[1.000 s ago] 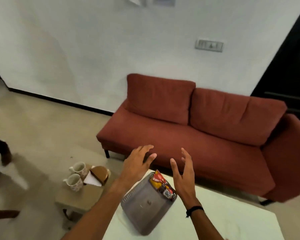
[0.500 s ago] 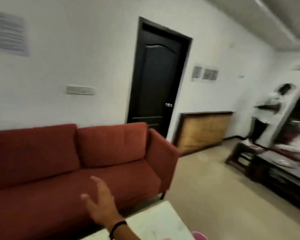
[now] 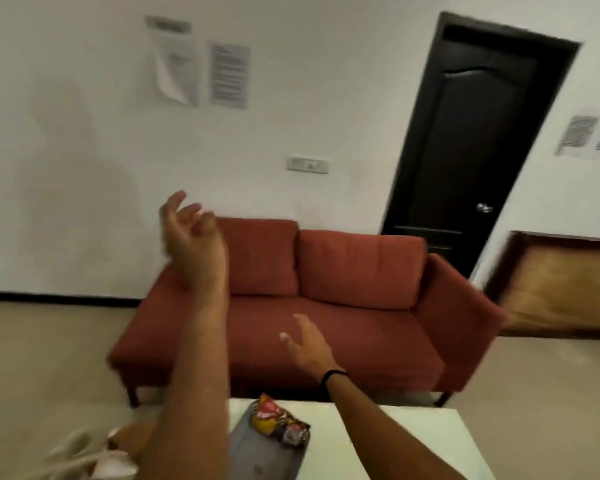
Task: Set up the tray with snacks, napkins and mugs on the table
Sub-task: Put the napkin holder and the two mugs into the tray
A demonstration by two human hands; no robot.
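Note:
A grey tray (image 3: pixel 267 457) lies on the white table (image 3: pixel 388 441) at the bottom of the view. Snack packets (image 3: pixel 278 421), red, yellow and dark, rest on the tray's far end. My left hand (image 3: pixel 191 237) is raised high above the tray's left side, fingers loosely curled, holding nothing. My right hand (image 3: pixel 309 344) hovers over the table's far edge with fingers spread and empty; a black band circles its wrist. Blurred white mugs (image 3: pixel 94 457) and a brown object sit at the bottom left, partly hidden by my left forearm.
A red sofa (image 3: pixel 326 306) stands just beyond the table against the white wall. A dark door (image 3: pixel 471 150) is at the right, with a wooden board (image 3: pixel 561 285) leaning beside it. Beige floor surrounds the table.
The view swung right toward the door, then back to the sofa and table. Both hands left the tray and rose; my left hand is now lifted high.

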